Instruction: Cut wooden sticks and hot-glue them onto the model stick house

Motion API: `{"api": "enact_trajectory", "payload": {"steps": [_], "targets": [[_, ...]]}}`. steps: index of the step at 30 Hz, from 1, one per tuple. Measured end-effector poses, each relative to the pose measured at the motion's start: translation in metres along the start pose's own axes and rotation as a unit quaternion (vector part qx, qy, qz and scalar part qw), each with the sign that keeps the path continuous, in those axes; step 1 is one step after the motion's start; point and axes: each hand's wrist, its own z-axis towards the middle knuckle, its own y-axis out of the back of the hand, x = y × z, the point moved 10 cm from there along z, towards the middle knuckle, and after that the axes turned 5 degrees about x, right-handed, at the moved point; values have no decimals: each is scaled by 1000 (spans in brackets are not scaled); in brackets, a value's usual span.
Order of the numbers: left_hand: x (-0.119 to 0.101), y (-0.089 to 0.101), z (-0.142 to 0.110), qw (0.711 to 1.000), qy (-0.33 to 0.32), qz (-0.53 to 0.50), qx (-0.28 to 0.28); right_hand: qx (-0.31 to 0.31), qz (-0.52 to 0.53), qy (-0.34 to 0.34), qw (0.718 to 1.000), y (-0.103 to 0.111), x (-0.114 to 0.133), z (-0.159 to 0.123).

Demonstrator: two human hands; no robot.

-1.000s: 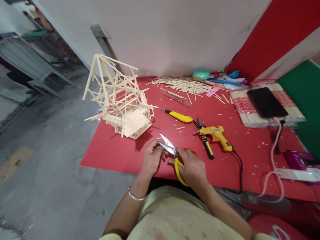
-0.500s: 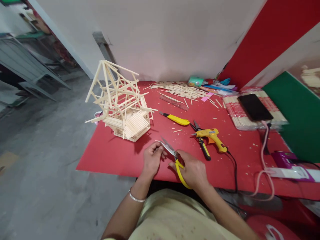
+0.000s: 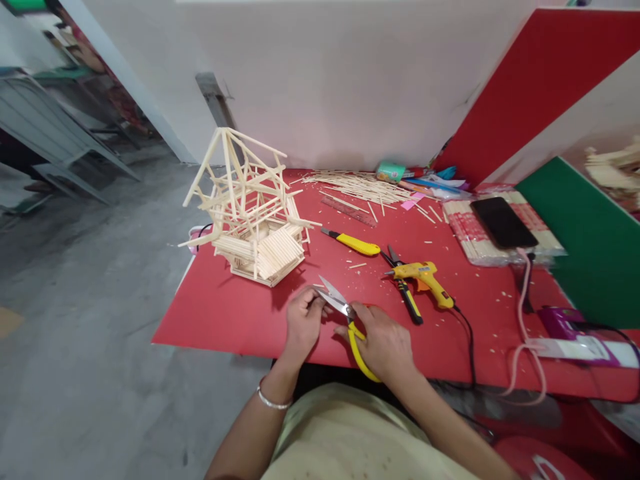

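Note:
My right hand (image 3: 385,340) is closed around the yellow handles of a pair of scissors (image 3: 361,353). Their blades point up and left, spread apart. One blade lies right by the fingertips of my left hand (image 3: 304,320), which are pinched together. A pale tip like a thin wooden stick (image 3: 319,286) shows at those fingers; most of it is hidden. Beyond my left hand stands a model house frame of wooden sticks (image 3: 273,250), with a slatted lower part and an open, peaked top.
On the red table (image 3: 225,327) lie a yellow cutter knife (image 3: 357,244), pliers (image 3: 411,303) beneath a yellow glue gun (image 3: 425,277), a ruler (image 3: 349,210) and a pile of sticks (image 3: 360,185). A phone (image 3: 504,223) with a pink cable rests on packaged sticks (image 3: 463,230).
The scissor blades have spread wider. Both hands stay in nearly the same place, and the view has shifted slightly.

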Motion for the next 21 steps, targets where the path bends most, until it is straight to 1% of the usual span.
{"api": "enact_trajectory", "payload": {"steps": [4, 8, 11, 15, 19, 21], "targets": [[-3, 1, 1, 1000, -22, 10, 8, 5, 13, 8, 1000, -3, 0, 1], [-2, -1, 2, 1000, -24, 7, 16, 16, 42, 0, 999, -6, -6, 2], [-1, -2, 5, 1000, -14, -4, 15, 16, 61, -7, 998, -5, -10, 1], [2, -1, 6, 1000, 1, -20, 5, 7, 47, -5, 999, -2, -10, 1], [5, -2, 3, 998, 18, -52, 8, -11, 38, -36, 999, 0, -18, 3], [7, 1, 1, 996, 30, -80, -4, -23, 18, -53, 998, 1, -23, 5]]}}
